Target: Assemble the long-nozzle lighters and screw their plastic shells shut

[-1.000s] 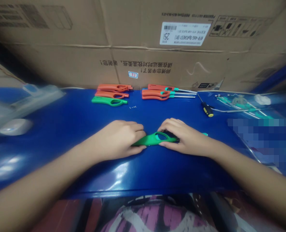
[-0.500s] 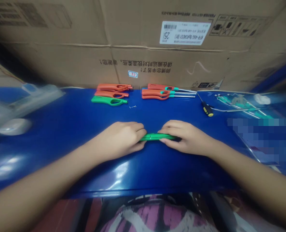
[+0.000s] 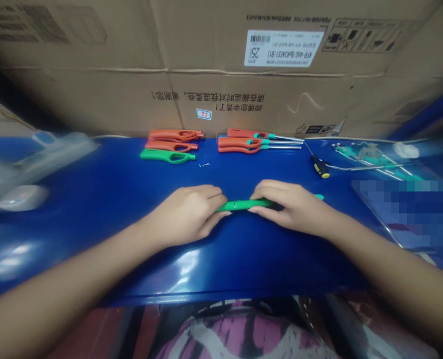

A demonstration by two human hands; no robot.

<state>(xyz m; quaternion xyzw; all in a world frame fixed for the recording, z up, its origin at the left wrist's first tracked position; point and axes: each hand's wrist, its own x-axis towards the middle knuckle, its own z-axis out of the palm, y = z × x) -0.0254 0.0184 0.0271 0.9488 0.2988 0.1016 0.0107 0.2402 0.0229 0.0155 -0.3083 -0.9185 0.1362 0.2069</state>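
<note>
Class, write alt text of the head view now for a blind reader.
A left hand and right hand hold a green handle at a blue table. Beyond lie other handles, orange lighters and a screwdriver, before cardboard.

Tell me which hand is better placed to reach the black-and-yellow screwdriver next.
Right, most likely. The right hand is nearer the screwdriver, which lies just beyond it; the left hand is farther away. Both hold the green handle.

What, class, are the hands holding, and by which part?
A green handle, turned edge-on: the left hand grips its left end and the right hand its right, leaving the middle showing between them.
</note>
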